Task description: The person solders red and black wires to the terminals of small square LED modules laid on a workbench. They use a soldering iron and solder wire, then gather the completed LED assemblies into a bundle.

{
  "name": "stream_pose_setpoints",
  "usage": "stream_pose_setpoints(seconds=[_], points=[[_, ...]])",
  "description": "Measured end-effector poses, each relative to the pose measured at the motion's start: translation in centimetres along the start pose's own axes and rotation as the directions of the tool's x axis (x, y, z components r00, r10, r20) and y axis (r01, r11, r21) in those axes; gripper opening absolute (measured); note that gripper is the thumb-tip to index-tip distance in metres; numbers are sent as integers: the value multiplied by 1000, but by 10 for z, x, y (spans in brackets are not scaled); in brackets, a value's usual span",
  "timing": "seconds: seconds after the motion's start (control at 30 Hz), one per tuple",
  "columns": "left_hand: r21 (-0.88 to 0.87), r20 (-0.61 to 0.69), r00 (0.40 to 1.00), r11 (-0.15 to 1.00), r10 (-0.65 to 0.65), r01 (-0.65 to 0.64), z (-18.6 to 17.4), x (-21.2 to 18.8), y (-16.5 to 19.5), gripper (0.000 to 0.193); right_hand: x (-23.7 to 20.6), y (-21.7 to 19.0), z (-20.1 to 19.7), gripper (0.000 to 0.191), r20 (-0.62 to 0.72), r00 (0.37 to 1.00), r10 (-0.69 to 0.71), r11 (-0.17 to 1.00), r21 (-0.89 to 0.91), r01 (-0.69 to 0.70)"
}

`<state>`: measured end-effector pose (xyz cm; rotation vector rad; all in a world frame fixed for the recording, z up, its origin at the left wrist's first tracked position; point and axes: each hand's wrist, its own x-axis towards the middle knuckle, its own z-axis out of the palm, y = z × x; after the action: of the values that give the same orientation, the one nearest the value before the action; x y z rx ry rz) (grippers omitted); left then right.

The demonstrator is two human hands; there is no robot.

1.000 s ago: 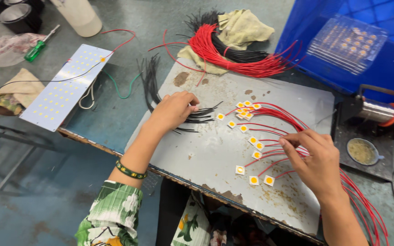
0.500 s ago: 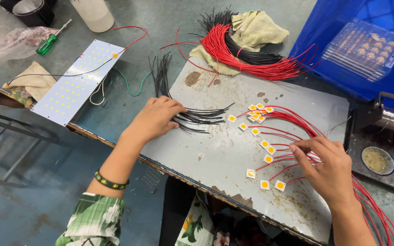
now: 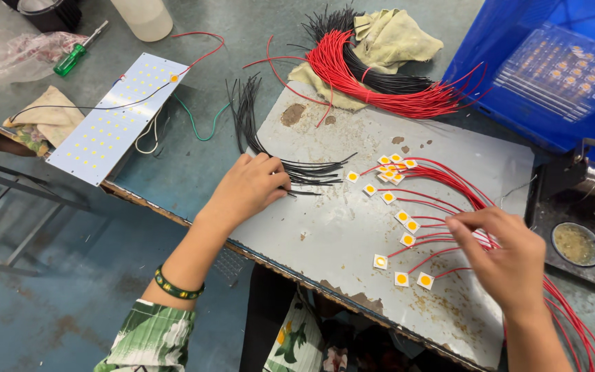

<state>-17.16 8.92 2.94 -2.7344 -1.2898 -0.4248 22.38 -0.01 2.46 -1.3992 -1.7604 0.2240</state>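
On grey metal sheet (image 3: pixel 339 234) my left hand (image 3: pixel 246 189) pinches black wires (image 3: pixel 311 171); right hand (image 3: pixel 507 251) grips red wires (image 3: pixel 449 182).

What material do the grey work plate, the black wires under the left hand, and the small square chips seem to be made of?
Grey work plate: probably painted sheet metal, matte, with rusty chipped patches.
Black wires at the left hand: thin strands, likely plastic-insulated, slightly glossy.
Square chips: white squares with yellow centres, perhaps ceramic or metal-backed; cannot tell.
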Motion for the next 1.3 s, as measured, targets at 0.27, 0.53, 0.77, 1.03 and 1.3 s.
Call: stream_pose_setpoints(seconds=[0.27, 0.53, 0.77, 1.03, 1.3], points=[[-17, -96, 995, 1000, 10, -11, 1, -12, 7, 16, -20, -8, -91, 33, 272, 915, 297, -409, 903, -135], [151, -148, 987, 988, 65, -43, 9, -9, 6, 14, -26, 60, -95, 20, 210, 833, 512, -78, 977, -199], [-43, -344, 939, 999, 7, -23, 14, -7, 34, 16, -23, 111, -91, 40, -582, 698, 418, 837, 546, -46], [-532, -303, 944, 845, -134, -51, 32, -14, 147, 16, 5, 147, -115, 25, -565, 822, 75, 997, 19, -78], [-624, -266, 945, 781, -192, -16, 29, -23, 203, 14, 4, 141, -132, 23, -579, 792, 192, 980, 71, -186]])
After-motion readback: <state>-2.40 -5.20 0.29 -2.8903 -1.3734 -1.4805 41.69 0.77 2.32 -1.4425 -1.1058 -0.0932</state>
